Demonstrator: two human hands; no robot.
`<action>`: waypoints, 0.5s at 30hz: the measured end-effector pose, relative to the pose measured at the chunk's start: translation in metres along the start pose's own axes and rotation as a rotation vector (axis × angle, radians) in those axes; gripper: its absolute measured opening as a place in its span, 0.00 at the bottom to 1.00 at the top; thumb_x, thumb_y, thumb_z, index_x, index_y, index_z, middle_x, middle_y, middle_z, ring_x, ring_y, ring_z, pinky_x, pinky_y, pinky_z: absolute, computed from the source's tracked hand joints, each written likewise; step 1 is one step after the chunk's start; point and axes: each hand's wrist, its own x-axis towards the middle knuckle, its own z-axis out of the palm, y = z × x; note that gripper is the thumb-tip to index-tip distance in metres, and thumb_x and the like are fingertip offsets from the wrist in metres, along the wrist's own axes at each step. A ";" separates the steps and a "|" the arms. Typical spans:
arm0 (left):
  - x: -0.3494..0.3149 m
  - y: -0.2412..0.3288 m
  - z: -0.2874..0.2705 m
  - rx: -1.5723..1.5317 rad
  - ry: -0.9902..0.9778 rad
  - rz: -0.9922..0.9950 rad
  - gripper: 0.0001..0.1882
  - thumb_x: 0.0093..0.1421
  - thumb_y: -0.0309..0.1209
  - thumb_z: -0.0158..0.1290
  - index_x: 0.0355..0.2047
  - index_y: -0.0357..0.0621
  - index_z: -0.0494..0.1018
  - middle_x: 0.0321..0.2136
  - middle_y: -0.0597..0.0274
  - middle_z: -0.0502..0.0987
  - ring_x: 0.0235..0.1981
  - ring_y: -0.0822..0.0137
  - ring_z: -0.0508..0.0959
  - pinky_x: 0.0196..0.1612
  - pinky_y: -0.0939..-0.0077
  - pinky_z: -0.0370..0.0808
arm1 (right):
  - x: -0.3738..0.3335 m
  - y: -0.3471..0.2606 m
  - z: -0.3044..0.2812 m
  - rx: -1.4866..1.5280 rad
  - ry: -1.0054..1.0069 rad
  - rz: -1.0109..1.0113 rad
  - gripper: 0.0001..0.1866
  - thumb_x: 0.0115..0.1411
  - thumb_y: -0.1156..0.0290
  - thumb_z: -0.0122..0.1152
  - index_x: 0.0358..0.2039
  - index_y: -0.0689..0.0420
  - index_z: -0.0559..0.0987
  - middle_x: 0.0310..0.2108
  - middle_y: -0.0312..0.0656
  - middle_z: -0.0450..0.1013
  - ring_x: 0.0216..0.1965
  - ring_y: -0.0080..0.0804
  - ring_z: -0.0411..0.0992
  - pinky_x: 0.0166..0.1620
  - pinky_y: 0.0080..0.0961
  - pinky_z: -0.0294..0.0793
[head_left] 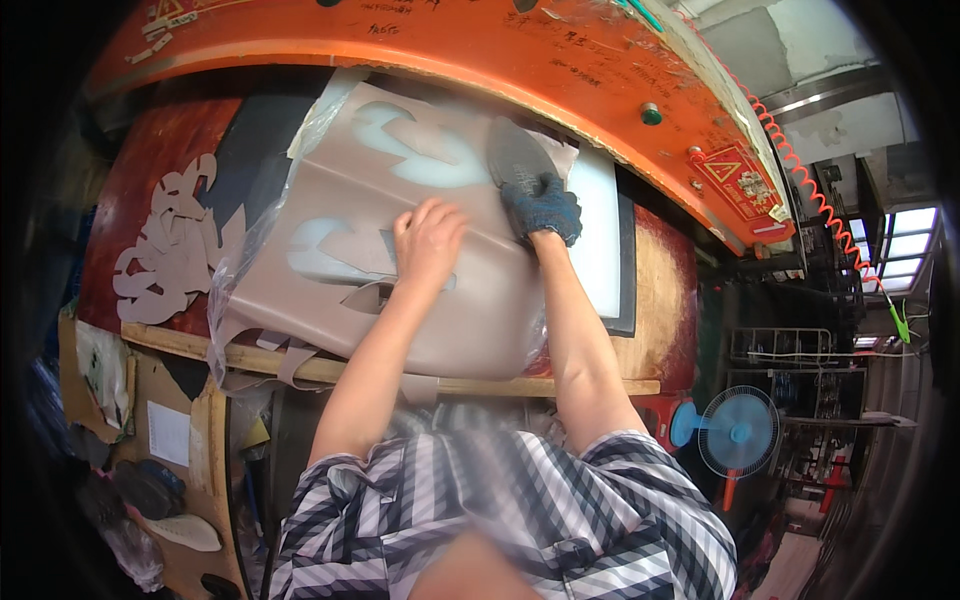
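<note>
A taupe sheet of leather-like material [470, 310] lies on the table, with several curved shapes cut out of it and a pale surface [460, 168] showing through the holes. My left hand [428, 242], bare and slightly blurred, rests over the sheet beside the nearer cutout. Its fingers are curled, and whatever they may hold is hidden. In a dark knitted glove, my right hand [545, 208] grips the near end of a dark grey, sole-shaped plate [520, 160] at the sheet's far right part. The underside of that plate does not show.
An orange machine beam [450, 50] spans the far side, close beyond my hands. Cut scraps [165, 250] are piled at the left on the red table top [120, 200]. A white board [597, 240] lies right of the sheet. A blue fan [738, 432] stands at the right.
</note>
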 end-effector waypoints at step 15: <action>-0.124 0.037 -0.130 -0.060 -0.103 0.140 0.14 0.48 0.28 0.60 0.38 0.49 0.78 0.45 0.65 0.75 0.52 0.58 0.69 0.50 0.61 0.64 | -0.037 0.088 0.010 0.414 0.074 -0.249 0.40 0.50 0.48 0.62 0.55 0.67 0.69 0.52 0.58 0.70 0.53 0.50 0.69 0.57 0.34 0.66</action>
